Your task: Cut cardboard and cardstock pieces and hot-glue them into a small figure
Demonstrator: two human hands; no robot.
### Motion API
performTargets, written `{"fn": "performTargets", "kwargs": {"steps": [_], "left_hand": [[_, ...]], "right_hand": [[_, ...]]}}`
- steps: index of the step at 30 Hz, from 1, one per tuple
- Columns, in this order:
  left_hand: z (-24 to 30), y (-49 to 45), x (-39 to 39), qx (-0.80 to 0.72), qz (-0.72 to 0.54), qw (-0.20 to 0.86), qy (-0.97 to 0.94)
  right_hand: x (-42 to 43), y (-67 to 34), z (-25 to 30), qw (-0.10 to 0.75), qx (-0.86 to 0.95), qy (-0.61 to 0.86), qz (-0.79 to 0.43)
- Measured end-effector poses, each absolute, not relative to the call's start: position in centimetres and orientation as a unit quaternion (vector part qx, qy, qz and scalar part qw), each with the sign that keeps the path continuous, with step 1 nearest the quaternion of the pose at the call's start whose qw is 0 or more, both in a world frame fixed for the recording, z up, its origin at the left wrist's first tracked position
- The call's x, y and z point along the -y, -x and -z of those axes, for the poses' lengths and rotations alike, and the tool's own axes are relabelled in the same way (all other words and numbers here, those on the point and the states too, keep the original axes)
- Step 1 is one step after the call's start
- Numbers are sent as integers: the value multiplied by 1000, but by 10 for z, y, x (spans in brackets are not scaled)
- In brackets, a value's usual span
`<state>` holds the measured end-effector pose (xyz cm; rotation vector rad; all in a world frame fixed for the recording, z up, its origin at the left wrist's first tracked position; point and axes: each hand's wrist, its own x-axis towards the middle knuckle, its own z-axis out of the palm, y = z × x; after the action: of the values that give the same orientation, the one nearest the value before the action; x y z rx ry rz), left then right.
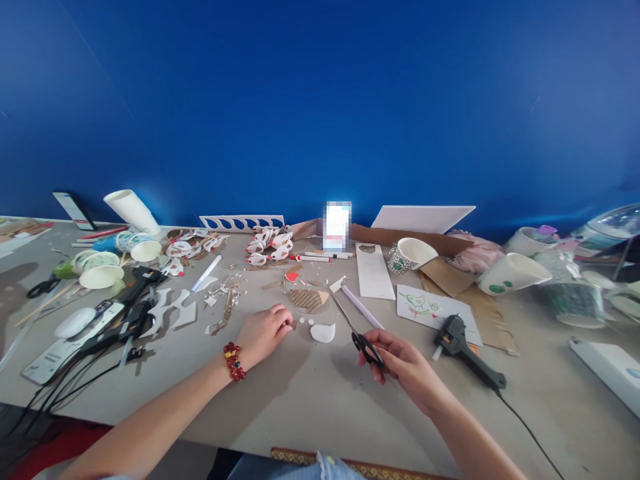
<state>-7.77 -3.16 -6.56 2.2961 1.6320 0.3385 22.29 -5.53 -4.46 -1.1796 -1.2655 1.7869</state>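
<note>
Scissors (pixel 355 331) clasped in our right grip (pixel 400 363), pointing toward the bench (pixel 305 393)'s back edge; left grip (pixel 265 333) curled, can't tell if we're pinching anything.

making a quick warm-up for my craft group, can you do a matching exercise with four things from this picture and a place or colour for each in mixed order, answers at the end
Things
1. scissors
2. bracelet
3. wall
4. drawing

Places and colours
A. plain blue
B. white with green lines
C. held in the right hand
D. worn on the left wrist

Right pairs: 1-C, 2-D, 3-A, 4-B
</note>
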Motion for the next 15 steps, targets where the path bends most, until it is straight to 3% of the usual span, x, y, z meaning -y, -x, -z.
{"fn": "performTargets", "kwargs": {"steps": [15], "left_hand": [[65,83,30,-544,-133,156,-814]], "right_hand": [[52,-218,45,323,462,395,-725]]}}
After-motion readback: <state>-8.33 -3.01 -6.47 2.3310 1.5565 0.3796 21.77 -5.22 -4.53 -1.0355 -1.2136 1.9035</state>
